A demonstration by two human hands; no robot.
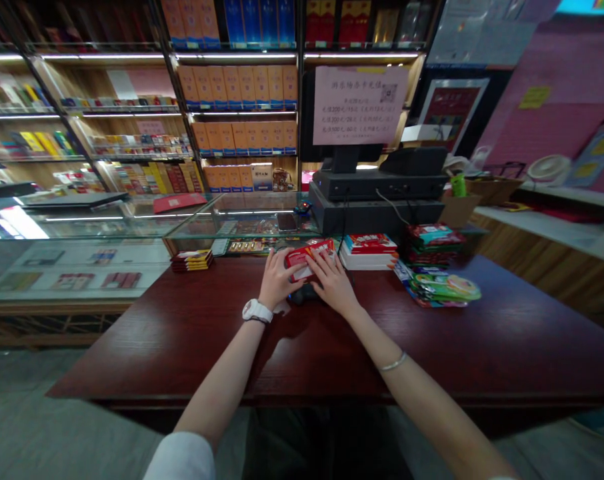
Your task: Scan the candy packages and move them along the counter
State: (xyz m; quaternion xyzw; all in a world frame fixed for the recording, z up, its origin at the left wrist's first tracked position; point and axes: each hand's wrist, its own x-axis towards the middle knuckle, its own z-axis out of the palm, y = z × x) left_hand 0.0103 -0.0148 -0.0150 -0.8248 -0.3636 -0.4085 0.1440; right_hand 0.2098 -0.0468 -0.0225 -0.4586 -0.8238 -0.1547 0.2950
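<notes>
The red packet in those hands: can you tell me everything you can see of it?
The red packet looks flattish and roughly rectangular, with pale markings and a whitish patch; card or plastic, I can't tell. It slants over the brown desk, the left hand at its left end, the right hand spread across its front.

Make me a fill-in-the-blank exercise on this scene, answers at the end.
1. The left hand and right hand are both on a mainly ____ package.
2. The white watch is worn beside the ____ hand.
3. The paper notice has a square code in its upper ____ corner.

Missing words: red; left; right.
</notes>
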